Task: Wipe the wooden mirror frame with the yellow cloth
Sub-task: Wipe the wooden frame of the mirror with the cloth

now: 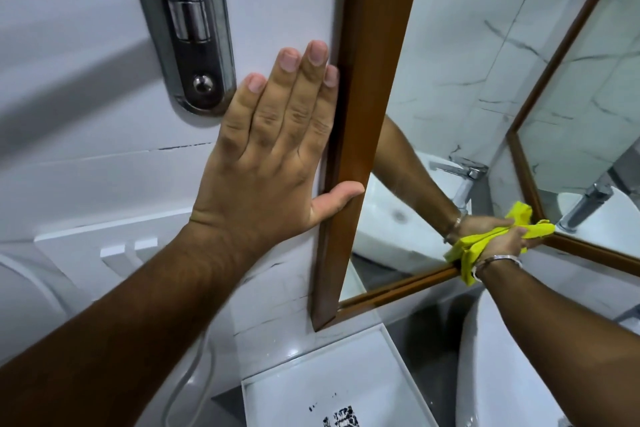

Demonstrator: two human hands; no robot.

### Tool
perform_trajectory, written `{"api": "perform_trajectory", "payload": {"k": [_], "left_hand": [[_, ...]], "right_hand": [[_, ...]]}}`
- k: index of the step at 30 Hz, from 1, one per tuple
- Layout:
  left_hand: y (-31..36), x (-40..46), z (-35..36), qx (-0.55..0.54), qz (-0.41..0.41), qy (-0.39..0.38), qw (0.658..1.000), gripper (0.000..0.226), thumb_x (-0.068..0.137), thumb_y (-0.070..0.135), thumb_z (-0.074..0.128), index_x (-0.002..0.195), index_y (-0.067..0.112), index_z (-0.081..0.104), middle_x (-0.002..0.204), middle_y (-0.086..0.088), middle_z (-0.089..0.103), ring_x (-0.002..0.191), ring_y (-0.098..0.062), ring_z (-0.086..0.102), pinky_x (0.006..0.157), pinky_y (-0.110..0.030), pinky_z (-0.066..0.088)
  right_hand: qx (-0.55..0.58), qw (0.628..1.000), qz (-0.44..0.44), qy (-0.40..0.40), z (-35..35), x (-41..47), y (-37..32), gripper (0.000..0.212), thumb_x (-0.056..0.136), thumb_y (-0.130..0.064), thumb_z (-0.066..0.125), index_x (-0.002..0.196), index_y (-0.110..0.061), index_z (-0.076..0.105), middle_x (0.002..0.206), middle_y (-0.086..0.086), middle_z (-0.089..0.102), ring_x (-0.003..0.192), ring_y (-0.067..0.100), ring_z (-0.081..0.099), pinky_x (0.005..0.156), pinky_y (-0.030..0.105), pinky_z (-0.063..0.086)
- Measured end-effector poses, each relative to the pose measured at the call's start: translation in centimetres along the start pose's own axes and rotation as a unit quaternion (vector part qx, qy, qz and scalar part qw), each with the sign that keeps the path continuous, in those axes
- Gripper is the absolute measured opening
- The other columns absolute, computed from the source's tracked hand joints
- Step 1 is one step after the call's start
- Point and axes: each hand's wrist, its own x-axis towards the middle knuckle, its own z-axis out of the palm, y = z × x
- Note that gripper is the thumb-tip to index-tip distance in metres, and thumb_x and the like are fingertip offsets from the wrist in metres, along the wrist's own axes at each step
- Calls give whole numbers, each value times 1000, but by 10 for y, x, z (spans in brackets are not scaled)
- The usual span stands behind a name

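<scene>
The wooden mirror frame (367,80) runs down the middle as a brown upright, and its bottom rail (408,286) goes off to the right. My left hand (273,152) lies flat on the white wall beside the upright, fingers spread, thumb resting on the wood. My right hand (502,244) is closed on the yellow cloth (467,250) and presses it against the bottom rail near the right corner. A metal bangle sits on that wrist. The glass reflects the hand and cloth.
A steel hinge and bar (194,28) sit on the wall at upper left. A white basin (502,374) is below my right arm, a white tray (332,381) below the frame's corner. A second framed mirror (588,114) meets this one at right, reflecting a tap.
</scene>
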Motion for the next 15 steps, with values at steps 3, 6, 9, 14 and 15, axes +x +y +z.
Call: {"api": "perform_trajectory", "payload": {"k": [3,6,9,14,15], "left_hand": [[0,0,-2,8,-1,-1,1000,103,95,79,19,157,-3,19,160,-23,28,148,-37,24,119,-47,13],[0,1,-4,12,-2,-6,1000,102,95,78,20,157,-4,18,161,-24,26,147,-35,16,119,-48,11],[-1,1,-5,-13,-10,-8,1000,102,96,76,24,157,-5,17,161,-24,21,146,-35,8,120,-48,8],[-3,-1,-4,-33,-13,-12,999,101,97,76,25,158,-4,11,163,-24,17,147,-35,4,121,-46,4],[-2,-1,-4,-38,-13,-13,999,102,96,76,24,158,-3,10,163,-24,17,147,-34,4,121,-46,3]], "right_hand": [[132,990,-35,48,9,-22,9,49,101,-35,27,143,-11,34,147,12,44,132,29,46,112,42,35],[164,984,-75,-1,18,-82,38,46,102,-28,28,144,-9,32,151,9,40,135,26,42,115,41,32],[145,985,-87,-35,37,-159,80,51,102,-30,30,149,-13,21,158,6,24,139,22,34,109,31,30],[44,983,-160,-75,29,-166,91,50,102,-22,30,150,-12,17,158,5,23,140,18,30,115,37,25],[46,986,-147,-58,24,-147,79,50,103,-21,29,149,-8,15,159,9,18,145,23,22,119,42,19]]}}
